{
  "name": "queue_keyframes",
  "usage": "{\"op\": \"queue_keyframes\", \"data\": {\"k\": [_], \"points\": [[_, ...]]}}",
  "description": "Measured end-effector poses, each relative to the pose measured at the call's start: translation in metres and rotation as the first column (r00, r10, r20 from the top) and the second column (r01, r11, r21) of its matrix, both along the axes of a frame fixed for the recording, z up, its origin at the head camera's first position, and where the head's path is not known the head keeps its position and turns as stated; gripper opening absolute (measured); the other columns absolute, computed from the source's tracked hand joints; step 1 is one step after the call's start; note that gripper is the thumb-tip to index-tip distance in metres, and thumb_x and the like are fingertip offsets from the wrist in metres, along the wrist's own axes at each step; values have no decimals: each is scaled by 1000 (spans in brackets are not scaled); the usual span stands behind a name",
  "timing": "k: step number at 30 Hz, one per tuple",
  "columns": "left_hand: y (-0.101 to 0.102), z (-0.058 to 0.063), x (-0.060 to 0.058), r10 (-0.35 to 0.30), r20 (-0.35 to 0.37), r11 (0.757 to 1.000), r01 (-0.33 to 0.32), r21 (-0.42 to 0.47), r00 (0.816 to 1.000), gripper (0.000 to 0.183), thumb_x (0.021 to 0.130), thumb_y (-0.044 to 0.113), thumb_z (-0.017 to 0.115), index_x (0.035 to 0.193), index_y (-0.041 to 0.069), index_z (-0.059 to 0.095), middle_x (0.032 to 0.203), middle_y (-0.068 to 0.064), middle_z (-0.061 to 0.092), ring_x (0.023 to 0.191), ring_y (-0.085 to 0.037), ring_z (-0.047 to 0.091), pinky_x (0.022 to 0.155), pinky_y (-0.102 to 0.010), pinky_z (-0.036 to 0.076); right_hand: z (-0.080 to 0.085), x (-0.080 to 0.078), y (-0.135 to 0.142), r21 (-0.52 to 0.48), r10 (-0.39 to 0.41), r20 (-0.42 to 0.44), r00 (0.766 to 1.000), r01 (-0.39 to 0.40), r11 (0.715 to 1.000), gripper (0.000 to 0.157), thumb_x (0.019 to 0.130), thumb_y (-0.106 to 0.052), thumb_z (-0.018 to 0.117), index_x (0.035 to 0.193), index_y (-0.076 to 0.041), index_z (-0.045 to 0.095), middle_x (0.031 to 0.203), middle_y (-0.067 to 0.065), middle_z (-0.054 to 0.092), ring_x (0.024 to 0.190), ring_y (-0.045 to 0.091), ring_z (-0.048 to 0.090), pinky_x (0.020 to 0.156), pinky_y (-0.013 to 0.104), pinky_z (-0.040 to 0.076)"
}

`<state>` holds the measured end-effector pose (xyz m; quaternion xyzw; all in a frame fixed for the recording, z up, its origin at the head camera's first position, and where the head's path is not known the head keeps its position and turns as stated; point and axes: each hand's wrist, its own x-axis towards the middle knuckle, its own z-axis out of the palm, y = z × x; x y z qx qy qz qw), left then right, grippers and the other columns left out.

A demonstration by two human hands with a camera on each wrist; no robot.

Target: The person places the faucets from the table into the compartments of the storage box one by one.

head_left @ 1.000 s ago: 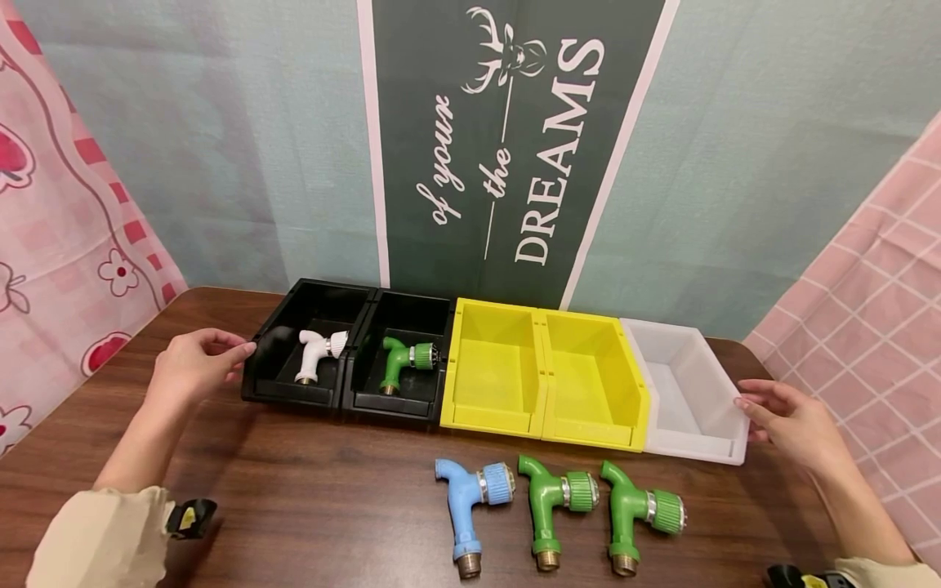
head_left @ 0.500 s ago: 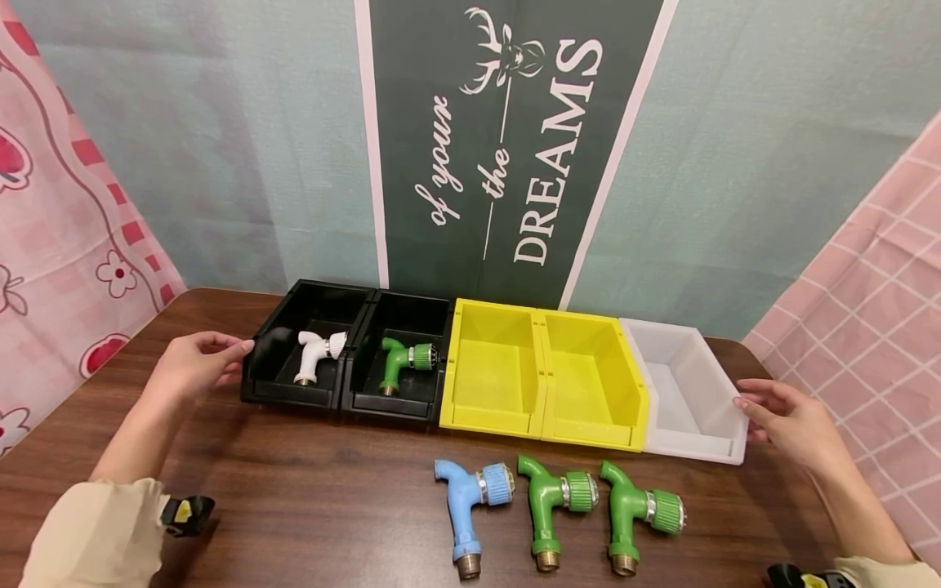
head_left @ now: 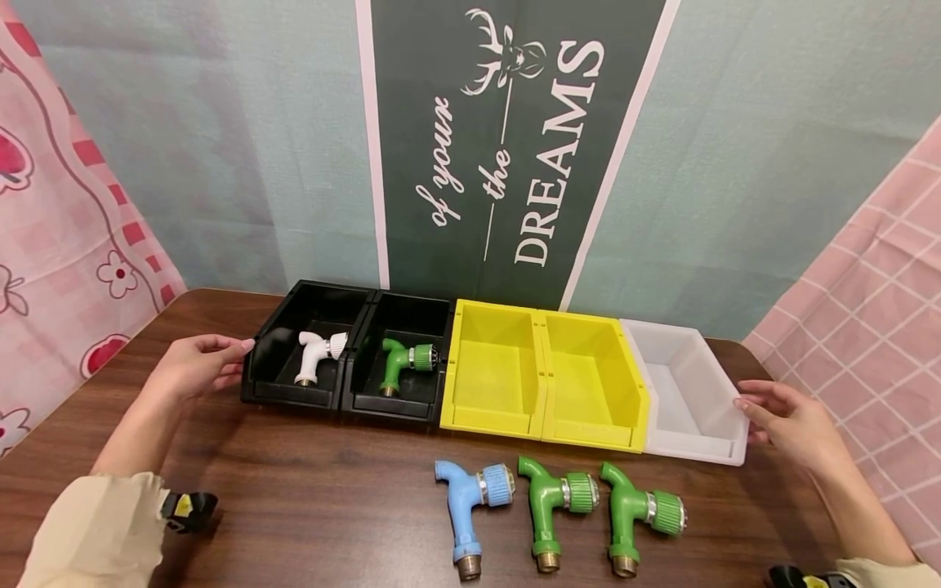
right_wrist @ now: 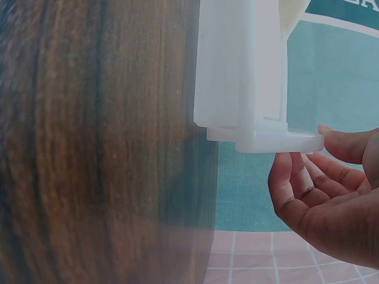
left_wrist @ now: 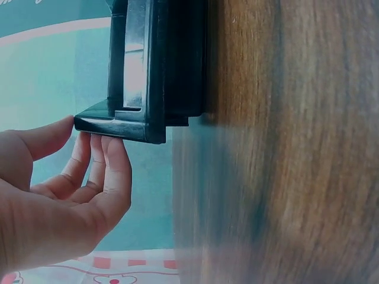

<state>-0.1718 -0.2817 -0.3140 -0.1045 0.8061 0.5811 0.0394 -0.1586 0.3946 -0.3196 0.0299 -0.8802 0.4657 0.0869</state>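
In the head view, my left hand [head_left: 193, 366] touches the outer side of the end black bin [head_left: 294, 394]. The left wrist view shows its thumb at the rim and its bent fingers against the outer wall. My right hand [head_left: 794, 420] touches the outer side of the white bin [head_left: 724, 384] in the same way, as the right wrist view also shows. A white tap [head_left: 312, 353] lies in the end black bin. A green tap [head_left: 397, 359] lies in the second black bin [head_left: 390, 406]. Two yellow bins [head_left: 492, 359] stand between the black and white ones.
A blue tap [head_left: 461, 502] and two green taps, one in the middle [head_left: 544, 502] and one at the right [head_left: 625, 510], lie on the brown wooden table [head_left: 331, 506] in front of the bins. A printed curtain [head_left: 294, 122] hangs close behind the row.
My left hand has shifted very slightly at the black bin. The right hand, bins and taps look unchanged.
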Motion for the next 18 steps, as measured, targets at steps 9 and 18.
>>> {"op": "queue_keyframes", "data": {"k": [9, 18], "points": [[1, -2, -1, -14, 10, 1000, 14, 1, 1000, 44, 92, 29, 54, 112, -10, 48, 79, 8, 54, 69, -2, 56, 67, -22, 53, 1, 1, 2, 38, -11, 32, 999, 10, 999, 26, 89, -10, 59, 93, -35, 55, 78, -22, 59, 60, 6, 58, 51, 25, 51], [1, -3, -1, -11, 2, 1000, 11, 15, 1000, 38, 92, 27, 54, 107, -7, 51, 79, 7, 54, 69, -3, 55, 66, -22, 53, -8, -6, 13, 29, -3, 38, 999, 2, 1000, 15, 89, -11, 59, 103, -15, 59, 80, -20, 61, 61, 8, 60, 51, 28, 52]]}}
